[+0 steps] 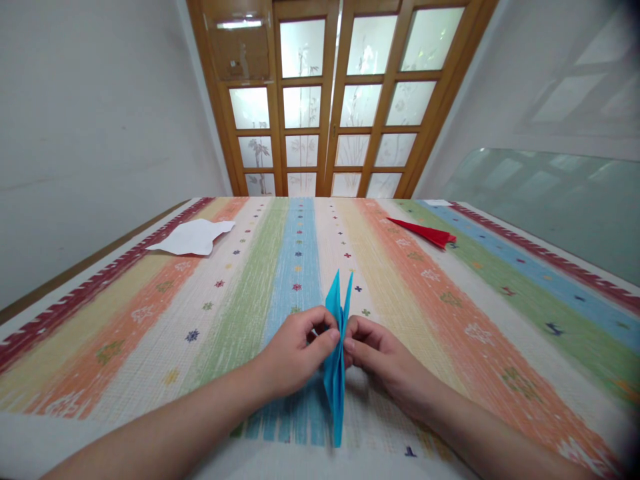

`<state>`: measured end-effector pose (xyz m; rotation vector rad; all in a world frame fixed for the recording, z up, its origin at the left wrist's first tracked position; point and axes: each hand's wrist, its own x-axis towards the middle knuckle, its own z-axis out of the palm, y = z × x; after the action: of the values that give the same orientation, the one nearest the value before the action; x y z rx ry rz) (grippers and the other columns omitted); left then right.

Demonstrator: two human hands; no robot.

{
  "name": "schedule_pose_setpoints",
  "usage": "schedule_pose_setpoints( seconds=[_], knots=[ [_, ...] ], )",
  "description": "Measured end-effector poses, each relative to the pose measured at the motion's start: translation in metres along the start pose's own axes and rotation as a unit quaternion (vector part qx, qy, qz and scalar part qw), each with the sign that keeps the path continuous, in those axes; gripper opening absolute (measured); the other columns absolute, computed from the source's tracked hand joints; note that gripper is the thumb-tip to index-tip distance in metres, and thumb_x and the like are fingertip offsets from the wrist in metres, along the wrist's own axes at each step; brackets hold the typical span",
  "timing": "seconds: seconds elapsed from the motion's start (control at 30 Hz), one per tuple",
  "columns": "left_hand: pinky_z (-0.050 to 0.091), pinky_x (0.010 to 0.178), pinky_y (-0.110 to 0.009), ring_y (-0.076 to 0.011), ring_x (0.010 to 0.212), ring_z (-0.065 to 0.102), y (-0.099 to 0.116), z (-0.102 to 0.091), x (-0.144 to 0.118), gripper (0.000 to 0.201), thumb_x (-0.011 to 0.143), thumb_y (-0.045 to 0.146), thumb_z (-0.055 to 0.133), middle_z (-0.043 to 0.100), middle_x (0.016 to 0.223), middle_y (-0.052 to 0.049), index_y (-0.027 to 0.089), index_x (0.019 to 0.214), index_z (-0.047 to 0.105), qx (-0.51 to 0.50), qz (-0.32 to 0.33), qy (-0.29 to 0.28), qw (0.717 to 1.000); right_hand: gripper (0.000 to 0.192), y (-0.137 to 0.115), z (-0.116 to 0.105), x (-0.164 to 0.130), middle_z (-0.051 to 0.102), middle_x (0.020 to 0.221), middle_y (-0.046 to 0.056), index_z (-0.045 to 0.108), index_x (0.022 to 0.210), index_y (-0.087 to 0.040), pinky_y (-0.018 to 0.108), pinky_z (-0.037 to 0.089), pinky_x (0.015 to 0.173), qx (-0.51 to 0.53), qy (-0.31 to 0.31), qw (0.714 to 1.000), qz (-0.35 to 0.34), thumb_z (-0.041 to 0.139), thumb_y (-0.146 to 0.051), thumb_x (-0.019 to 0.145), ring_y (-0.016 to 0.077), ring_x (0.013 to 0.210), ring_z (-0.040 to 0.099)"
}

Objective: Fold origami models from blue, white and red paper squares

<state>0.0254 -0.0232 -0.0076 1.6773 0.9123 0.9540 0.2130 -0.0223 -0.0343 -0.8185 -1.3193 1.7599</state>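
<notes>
A folded piece of blue paper [336, 387] stands upright on its edge near the front of the table, its layers fanned slightly apart and two points showing at the far end. From the left, my left hand [305, 343] pinches it between thumb and fingers. My right hand [375, 347] grips its right side at about the same height, fingers curled. Parts of the paper between the fingertips are hidden.
A striped, patterned cloth [240, 353] covers the table. A white sheet of paper [193, 238] lies at the far left, and a folded red paper [425, 232] at the far right. Wooden doors with glass panes [330, 100] stand beyond the table.
</notes>
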Motion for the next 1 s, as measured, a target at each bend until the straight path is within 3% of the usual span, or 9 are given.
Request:
schedule_pose_setpoints(
  seconds=[0.17,0.43,0.63,0.9,1.0],
  knots=[
    [0.042,0.060,-0.026,-0.0135,0.064,0.054,0.001,-0.002,0.001,0.024,0.086,0.039,0.066,0.059,0.074,0.000,0.018,0.083,0.056,0.008,-0.029,-0.017,0.999,0.035,-0.001,-0.001,0.000,0.059,0.069,-0.002,0.055,0.078,-0.019,0.028,0.041,0.066,-0.019,-0.006,1.000,-0.004,0.075,-0.047,0.085,0.0134,0.067,0.054],
    [0.042,0.060,-0.026,-0.0134,0.067,0.054,0.001,-0.006,-0.001,0.011,0.085,0.027,0.061,0.058,0.079,0.000,0.018,0.091,0.061,0.049,-0.026,-0.036,0.998,0.036,0.003,-0.006,0.002,0.059,0.068,-0.002,0.057,0.079,-0.017,0.027,0.039,0.064,0.008,-0.009,1.000,0.013,0.074,-0.048,0.086,0.0118,0.065,0.053],
    [0.040,0.061,-0.026,-0.0129,0.065,0.051,-0.001,-0.005,0.000,0.006,0.086,0.019,0.054,0.058,0.075,0.001,0.018,0.089,0.059,0.073,-0.031,0.000,0.997,0.034,-0.001,-0.004,0.002,0.060,0.070,0.000,0.058,0.079,-0.017,0.029,0.043,0.069,-0.018,-0.003,1.000,0.003,0.071,-0.047,0.089,0.0138,0.068,0.056],
    [0.037,0.058,-0.024,-0.0113,0.063,0.050,-0.015,-0.001,0.002,0.012,0.086,0.014,0.054,0.054,0.071,0.005,0.022,0.093,0.048,-0.060,-0.044,0.052,0.996,0.024,-0.005,-0.005,0.001,0.060,0.077,0.000,0.066,0.087,-0.020,0.028,0.044,0.070,-0.115,0.030,0.992,-0.043,0.068,-0.044,0.091,0.0141,0.073,0.055],
    [0.038,0.061,-0.024,-0.0111,0.067,0.050,-0.014,-0.001,0.003,0.010,0.084,0.011,0.056,0.053,0.073,0.004,0.020,0.085,0.052,-0.047,-0.032,0.052,0.997,0.023,-0.006,-0.005,0.001,0.062,0.080,0.001,0.068,0.087,-0.020,0.028,0.045,0.072,-0.136,0.042,0.988,-0.054,0.067,-0.043,0.092,0.0145,0.075,0.055]
  ],
)
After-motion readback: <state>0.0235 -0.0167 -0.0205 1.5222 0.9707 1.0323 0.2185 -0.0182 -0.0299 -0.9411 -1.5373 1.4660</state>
